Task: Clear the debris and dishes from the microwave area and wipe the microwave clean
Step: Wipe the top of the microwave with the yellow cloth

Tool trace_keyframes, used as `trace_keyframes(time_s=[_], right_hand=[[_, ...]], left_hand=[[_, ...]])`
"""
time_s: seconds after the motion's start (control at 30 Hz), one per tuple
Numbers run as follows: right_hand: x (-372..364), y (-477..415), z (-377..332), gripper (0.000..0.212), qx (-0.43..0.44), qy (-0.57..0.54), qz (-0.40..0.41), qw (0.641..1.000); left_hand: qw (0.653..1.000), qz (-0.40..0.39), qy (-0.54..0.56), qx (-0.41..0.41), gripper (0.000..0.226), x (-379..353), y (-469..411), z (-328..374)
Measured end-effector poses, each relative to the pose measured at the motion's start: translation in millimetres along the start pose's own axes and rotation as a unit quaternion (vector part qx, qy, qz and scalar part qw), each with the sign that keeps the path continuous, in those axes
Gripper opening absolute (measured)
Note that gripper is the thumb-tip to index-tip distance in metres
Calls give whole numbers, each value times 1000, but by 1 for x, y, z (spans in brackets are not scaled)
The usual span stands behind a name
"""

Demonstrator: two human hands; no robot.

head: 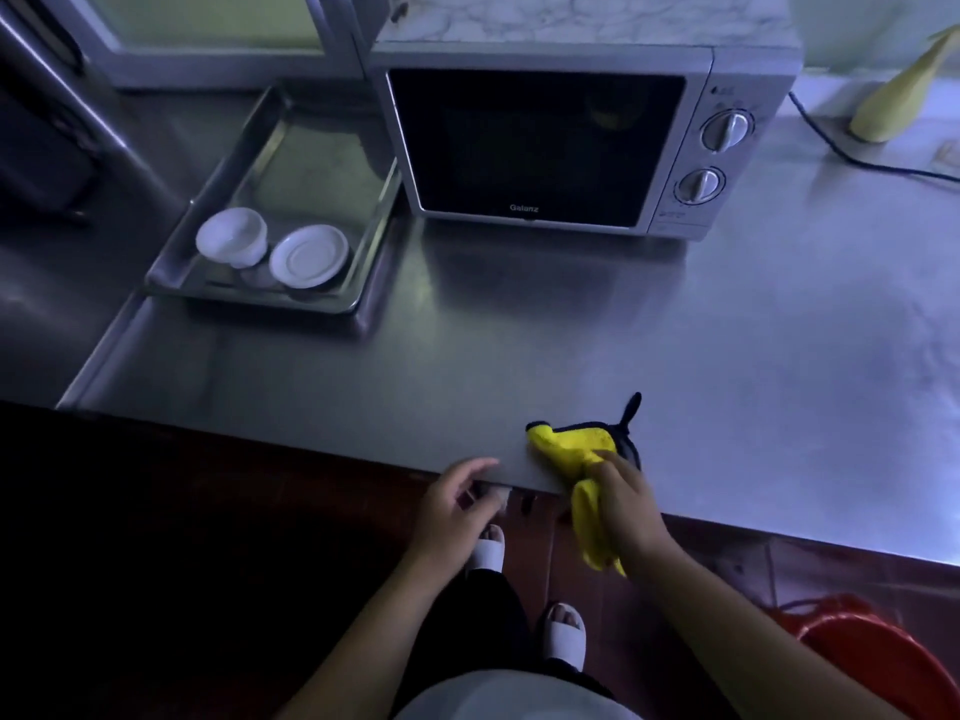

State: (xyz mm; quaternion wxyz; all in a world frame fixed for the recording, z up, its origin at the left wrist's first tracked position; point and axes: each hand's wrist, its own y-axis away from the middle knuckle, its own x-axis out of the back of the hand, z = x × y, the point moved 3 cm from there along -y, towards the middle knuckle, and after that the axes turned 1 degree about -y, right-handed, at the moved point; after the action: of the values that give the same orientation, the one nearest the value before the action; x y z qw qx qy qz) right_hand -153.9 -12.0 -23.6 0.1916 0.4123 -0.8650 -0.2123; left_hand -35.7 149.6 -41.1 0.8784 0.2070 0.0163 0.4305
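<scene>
One microwave [535,142] with two knobs [727,128], one metal tray [218,210] holding two white dishes [232,236], one yellow cloth [566,449], two hands [457,506], two white slippers [563,636], and perhaps one red basin [872,657] on the floor.

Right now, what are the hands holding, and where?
The right hand grips the yellow cloth around its middle, at the counter edge. The left hand holds nothing clearly visible.

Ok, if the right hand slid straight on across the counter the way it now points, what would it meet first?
The right hand points up-left over the counter, gripping the yellow cloth. Past the cloth, bare steel; the line probably reaches the tray corner or the microwave front. Depth is uncertain.
</scene>
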Motion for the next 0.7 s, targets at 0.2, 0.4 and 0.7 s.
trace_keyframes(time_s=[0.2,0.4,0.7], right_hand=[[20,35,-66,44,-27,-354,-294,887],[48,76,-77,60,9,-365,-406,838],[64,91,-76,68,91,-226,-489,837]], left_hand=[[975,-211,-4,-63,65,19,10,105],[968,-221,-49,-111,17,16,31,171],[914,-345,-126,-172,26,4,60,220]])
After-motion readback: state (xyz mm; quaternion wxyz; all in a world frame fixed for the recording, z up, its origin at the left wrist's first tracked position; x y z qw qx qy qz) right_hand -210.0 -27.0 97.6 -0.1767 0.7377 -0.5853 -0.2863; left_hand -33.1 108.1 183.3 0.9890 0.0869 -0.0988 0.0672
